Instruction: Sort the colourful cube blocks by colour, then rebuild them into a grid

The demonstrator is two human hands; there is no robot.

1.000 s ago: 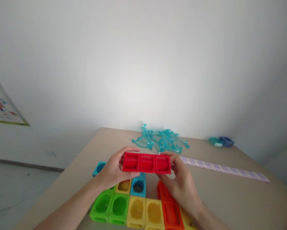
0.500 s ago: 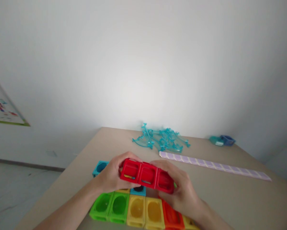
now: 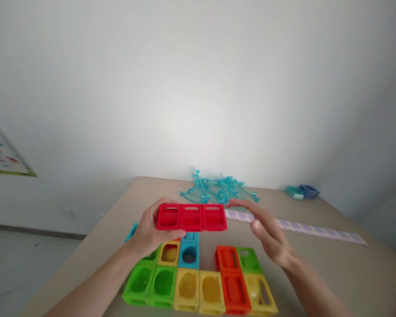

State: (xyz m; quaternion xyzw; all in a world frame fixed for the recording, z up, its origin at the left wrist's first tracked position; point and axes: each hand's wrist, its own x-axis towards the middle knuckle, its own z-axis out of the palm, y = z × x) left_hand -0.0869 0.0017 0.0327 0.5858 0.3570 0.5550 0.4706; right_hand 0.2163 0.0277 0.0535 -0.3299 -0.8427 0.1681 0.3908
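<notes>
Pale wall (image 3: 198, 88) backs the far edge of the desk (image 3: 316, 268); from my remote view, the red block row (image 3: 191, 218), three units side by side, is held above the desk. Left hand (image 3: 148, 231): fingers and thumb wrapped around the row's left end. Right hand (image 3: 267, 233): thumb and fingers well parted, gripping nothing that I can see; I cannot tell whether a fingertip touches the row's right end. Caution: supported apparently at one end, the row could tilt or drop if the left grip loosens, and a push from the right could twist it. I judge that a fall could disturb the multicoloured block layout (image 3: 212, 286) toward the near edge. Obstruction: the row hides part of that layout. Teal track pieces (image 3: 219, 189) lie tangled by the far edge; a lilac strip (image 3: 320, 231) passes behind the right hand toward the right edge; a blue container (image 3: 309, 192) stands near the far right corner.
</notes>
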